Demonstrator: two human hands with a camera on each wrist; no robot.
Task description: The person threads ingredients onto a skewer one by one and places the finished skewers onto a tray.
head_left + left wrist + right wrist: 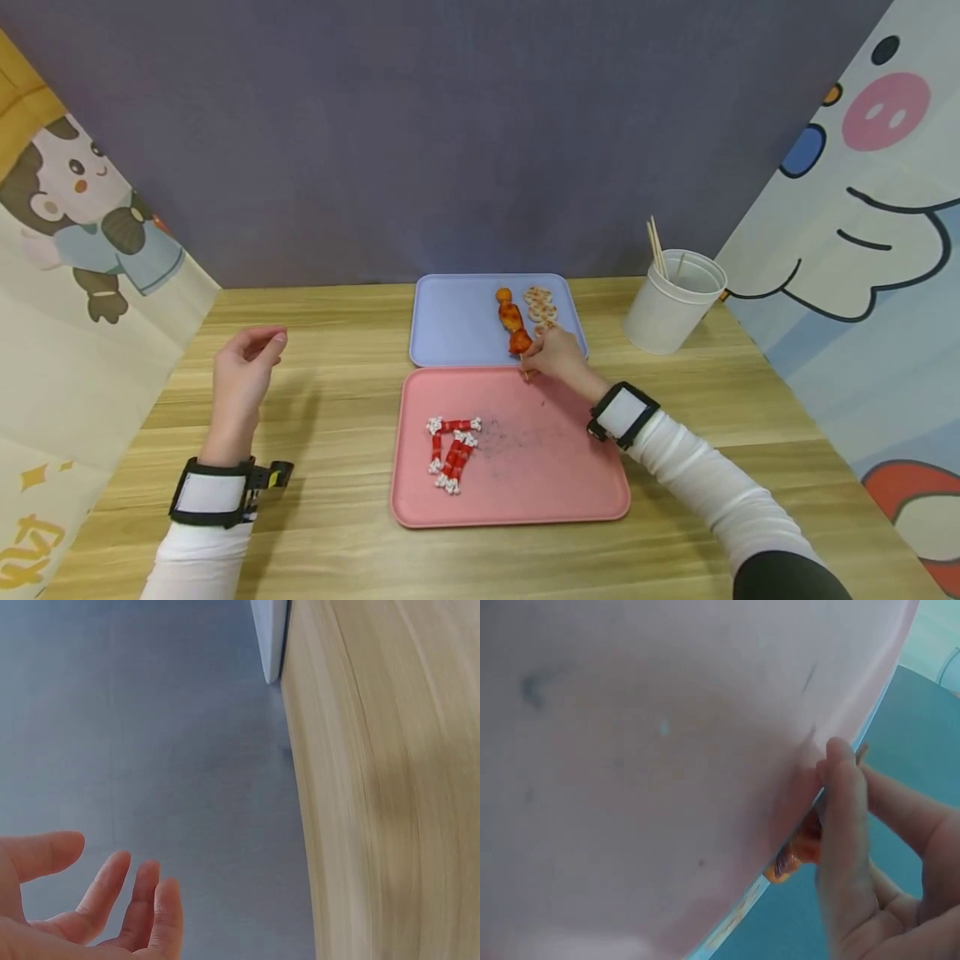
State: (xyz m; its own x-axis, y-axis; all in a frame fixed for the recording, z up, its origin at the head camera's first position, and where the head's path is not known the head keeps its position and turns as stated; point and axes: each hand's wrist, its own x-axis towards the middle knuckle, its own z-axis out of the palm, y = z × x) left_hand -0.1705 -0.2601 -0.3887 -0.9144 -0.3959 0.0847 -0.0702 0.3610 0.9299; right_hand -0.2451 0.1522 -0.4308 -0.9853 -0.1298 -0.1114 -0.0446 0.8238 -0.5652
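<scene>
My right hand (557,354) pinches the thin wooden stick of a skewer (512,319) between thumb and fingertips. The skewer carries glossy orange-brown food pieces with a round ball at its far end. It lies over the lavender-blue tray (453,321), its stick pointing toward the pink tray's (555,492) far rim. In the right wrist view, the fingers partly hide the orange pieces (804,847). Pale lotus-root-like slices (540,305) sit beside the skewer, partly behind the hand. My left hand (243,371) hovers over the left of the table, fingers loosely bent and holding nothing.
Several red pieces with white knobbed ends (455,458) lie on the pink tray's left side. At the right stands a white bucket (667,312) with several wooden sticks (656,247) in it. A grey wall (450,142) closes off the wooden table's back, with printed panels at both sides.
</scene>
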